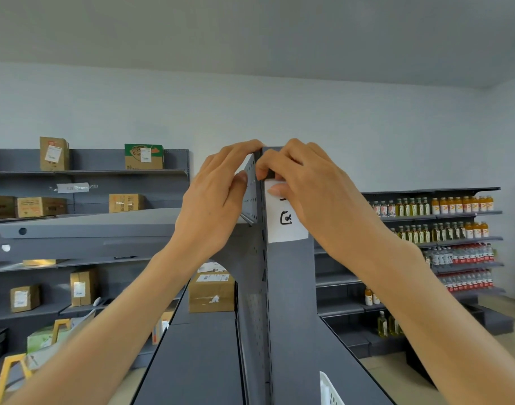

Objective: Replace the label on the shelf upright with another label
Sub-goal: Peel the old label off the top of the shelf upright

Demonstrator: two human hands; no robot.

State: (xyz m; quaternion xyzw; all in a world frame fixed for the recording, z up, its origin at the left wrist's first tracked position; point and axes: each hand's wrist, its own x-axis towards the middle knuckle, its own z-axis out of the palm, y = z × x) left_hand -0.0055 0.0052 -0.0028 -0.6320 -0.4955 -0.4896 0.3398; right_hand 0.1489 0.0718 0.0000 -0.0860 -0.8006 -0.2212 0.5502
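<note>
Fingers [268, 168] of both hands press white label [287, 222] against grey upright [291, 287].

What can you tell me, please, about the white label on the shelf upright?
The white label is a rectangular sheet that looks like paper, lying flat and upright on the grey shelf upright's front face, near its top. A black handwritten character shows on it; anything above is hidden. Its lower edge is free. The right hand covers its upper part, and the left hand grips the upright's top beside it.

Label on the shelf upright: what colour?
White paper label with black handwritten marks, head view.
</note>
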